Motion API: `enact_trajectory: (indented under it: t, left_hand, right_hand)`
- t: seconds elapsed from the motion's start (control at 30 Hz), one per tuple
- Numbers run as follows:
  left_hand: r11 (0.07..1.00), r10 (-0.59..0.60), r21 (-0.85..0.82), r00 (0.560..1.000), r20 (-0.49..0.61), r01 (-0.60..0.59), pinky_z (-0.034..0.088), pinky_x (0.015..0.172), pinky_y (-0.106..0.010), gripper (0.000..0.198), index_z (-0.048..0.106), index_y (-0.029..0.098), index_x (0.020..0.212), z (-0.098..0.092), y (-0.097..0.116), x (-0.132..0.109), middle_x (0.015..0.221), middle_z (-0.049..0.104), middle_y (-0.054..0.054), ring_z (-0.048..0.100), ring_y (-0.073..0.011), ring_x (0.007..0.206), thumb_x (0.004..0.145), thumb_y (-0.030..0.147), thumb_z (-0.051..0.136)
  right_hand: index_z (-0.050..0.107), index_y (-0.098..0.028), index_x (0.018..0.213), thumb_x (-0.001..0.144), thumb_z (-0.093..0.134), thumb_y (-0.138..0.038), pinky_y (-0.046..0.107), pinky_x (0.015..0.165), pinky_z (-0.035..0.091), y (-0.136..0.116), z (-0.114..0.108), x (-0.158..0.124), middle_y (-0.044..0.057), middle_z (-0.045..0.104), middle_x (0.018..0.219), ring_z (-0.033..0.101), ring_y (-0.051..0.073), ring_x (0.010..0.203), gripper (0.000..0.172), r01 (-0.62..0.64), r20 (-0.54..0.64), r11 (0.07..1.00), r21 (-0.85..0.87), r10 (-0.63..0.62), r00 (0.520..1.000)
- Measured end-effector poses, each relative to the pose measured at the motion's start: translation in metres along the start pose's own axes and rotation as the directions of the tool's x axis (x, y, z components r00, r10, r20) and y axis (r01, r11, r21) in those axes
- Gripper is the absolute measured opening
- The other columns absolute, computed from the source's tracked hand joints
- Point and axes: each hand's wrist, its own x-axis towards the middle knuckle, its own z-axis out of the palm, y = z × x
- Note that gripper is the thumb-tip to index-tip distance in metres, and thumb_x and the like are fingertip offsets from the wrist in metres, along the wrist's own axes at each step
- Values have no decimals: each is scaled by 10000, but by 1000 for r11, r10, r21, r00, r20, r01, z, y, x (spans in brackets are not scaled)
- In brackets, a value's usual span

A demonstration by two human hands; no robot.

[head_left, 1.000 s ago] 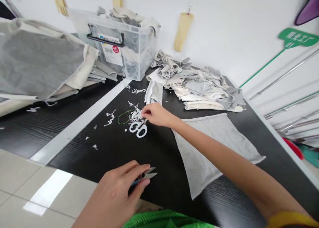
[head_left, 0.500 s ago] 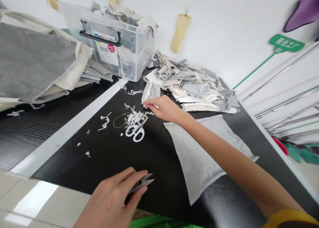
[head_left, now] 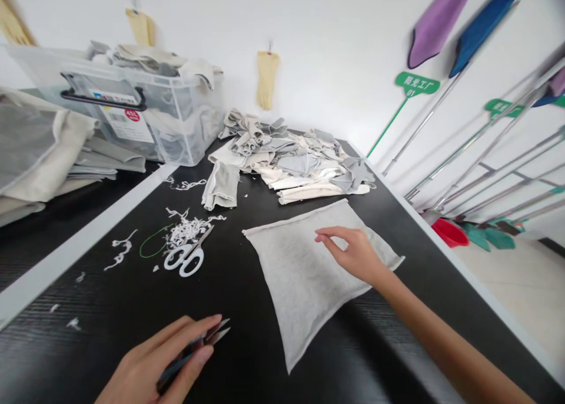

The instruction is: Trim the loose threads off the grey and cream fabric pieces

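Holding thread snips (head_left: 219,335) near the front of the black counter (head_left: 233,292), the left hand (head_left: 154,360) has its grip closed around the tool's body, thumb on one side and fingers on the other. The two pointed blades stick out beyond the fingertips, slightly parted and aimed to the right. The right hand (head_left: 355,254) is over a gray cloth (head_left: 300,292), its grip drawn into a pinch, thumb and forefinger tips together with nothing seen between them.

This cloth lies spread on the counter, right of the snips, one corner pointing toward the near edge. To its left, white-handled scissors (head_left: 196,248) rest against a small heap of white thread scraps (head_left: 185,232), with a loop of green thread (head_left: 145,255) just beside. Behind them lies a folded cloth (head_left: 223,185), next to a rumpled pile of gray and cream cloths (head_left: 304,162). A clear plastic bin (head_left: 176,127), filled above its rim with fabric, stands at the back left. Behind the pile, a pale yellow glove (head_left: 267,80) hangs on the wall.
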Motion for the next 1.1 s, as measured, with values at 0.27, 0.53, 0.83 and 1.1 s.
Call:
enact_trajectory:
  t: [0.27, 0.53, 0.83, 1.1]
  left_hand:
    - [984, -165, 92, 981, 102, 156, 522, 1028, -308, 350, 564, 426, 1272, 4, -12, 35, 1249, 671, 86, 627, -181, 1171, 937, 522, 526]
    - [953, -255, 204, 957, 141, 224, 472, 1060, -458, 374, 582, 403, 1259, -14, -8, 92, 1274, 657, 60, 593, -231, 1210, 962, 565, 423]
    - [974, -188, 163, 967, 175, 160, 508, 976, -440, 365, 648, 274, 1195, -2, -13, 152, 1168, 701, -34, 657, -251, 1073, 978, 454, 416]
    - [981, -185, -46, 979, 81, 189, 538, 923, -354, 332, 667, 301, 1186, 21, -14, 168, 1149, 712, -10, 650, -215, 1080, 948, 470, 508]
  right_hand:
    - [736, -160, 1002, 807, 732, -246, 304, 812, 518, -25, 69, 57, 59, 736, 912, 677, 184, 840, 212, 117, 46, 972, 203, -128, 991]
    - [765, -149, 934, 786, 737, -198, 277, 821, 480, -27, 140, 112, 74, 713, 940, 657, 173, 877, 158, 216, 402, 941, 259, -308, 862]
    - [759, -144, 811, 751, 769, -285, 252, 675, 493, -20, 135, 88, 39, 731, 768, 637, 136, 697, 153, -209, 361, 755, 622, -40, 932]
    - [746, -161, 720, 567, 900, -372, 248, 645, 513, -7, 142, 71, 25, 720, 738, 636, 128, 670, 303, -352, 337, 347, 869, 105, 936]
